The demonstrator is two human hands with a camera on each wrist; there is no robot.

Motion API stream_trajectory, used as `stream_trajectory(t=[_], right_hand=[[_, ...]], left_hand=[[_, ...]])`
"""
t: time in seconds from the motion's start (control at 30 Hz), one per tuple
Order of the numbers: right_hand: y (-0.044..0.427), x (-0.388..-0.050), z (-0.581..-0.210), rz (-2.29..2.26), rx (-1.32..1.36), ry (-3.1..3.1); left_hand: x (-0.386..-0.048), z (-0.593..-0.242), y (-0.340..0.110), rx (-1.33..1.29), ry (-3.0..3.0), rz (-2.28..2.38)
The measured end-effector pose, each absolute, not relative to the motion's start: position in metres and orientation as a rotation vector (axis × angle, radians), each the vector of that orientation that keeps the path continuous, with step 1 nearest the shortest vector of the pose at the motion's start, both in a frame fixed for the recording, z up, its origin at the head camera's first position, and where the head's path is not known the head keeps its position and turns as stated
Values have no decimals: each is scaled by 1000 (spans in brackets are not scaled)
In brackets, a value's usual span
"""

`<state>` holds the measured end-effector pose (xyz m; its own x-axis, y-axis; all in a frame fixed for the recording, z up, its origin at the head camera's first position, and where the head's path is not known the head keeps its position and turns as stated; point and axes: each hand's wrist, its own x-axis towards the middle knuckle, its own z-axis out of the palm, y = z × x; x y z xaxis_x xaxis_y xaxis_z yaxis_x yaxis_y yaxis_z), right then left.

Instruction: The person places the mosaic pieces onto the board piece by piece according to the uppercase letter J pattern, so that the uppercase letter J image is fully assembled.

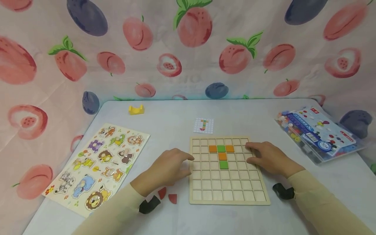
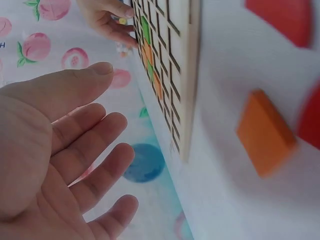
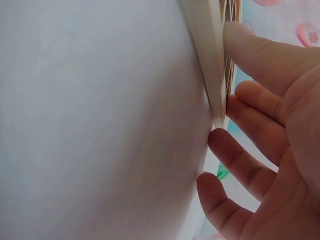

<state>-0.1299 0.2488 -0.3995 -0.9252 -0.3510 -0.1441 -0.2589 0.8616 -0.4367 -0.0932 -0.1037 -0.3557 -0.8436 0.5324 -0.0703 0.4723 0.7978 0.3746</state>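
A wooden grid board (image 1: 229, 202) lies on the table between my hands. Set in its upper part are an orange tile (image 1: 212, 148), a green tile (image 1: 221, 148) and another orange tile (image 1: 229, 148) in a row. Under the middle one come an orange tile (image 1: 222, 156), then a green tile (image 1: 224, 164). My left hand (image 1: 167, 168), fingers loosely bent, hovers by the board's left edge and holds nothing. At the right edge, my right hand (image 1: 271, 158) rests its fingertips on the frame. A loose orange piece (image 2: 265, 132) lies near my left hand, hidden in the head view.
Two red quarter-round pieces (image 1: 173, 198) lie left of the board. Behind it is a small pattern card (image 1: 210, 125). An animal puzzle sheet (image 1: 97, 163) lies left, a yellow bracket-like piece (image 1: 136, 110) at the back, and a plastic box (image 1: 320, 133) at the right.
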Motion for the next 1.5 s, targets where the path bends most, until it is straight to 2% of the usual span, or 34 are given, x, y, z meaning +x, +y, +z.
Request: stream_trajectory(t=[0.23,0.53,0.83,1.5], right_hand=[[249,-131,-401,-628,-450,2810],[249,-130,-401,-632,-452,2806],[248,-129,-400,-633,-434,2805],[249,-129,-401,-637,-468,2834]], left_hand=[[-81,-358,-127,730,2800,604],[-73,-370,-146,780,2783,645],[-62,-378,-154,737,2734,623],[-51,-393,-169,872,2744,650]])
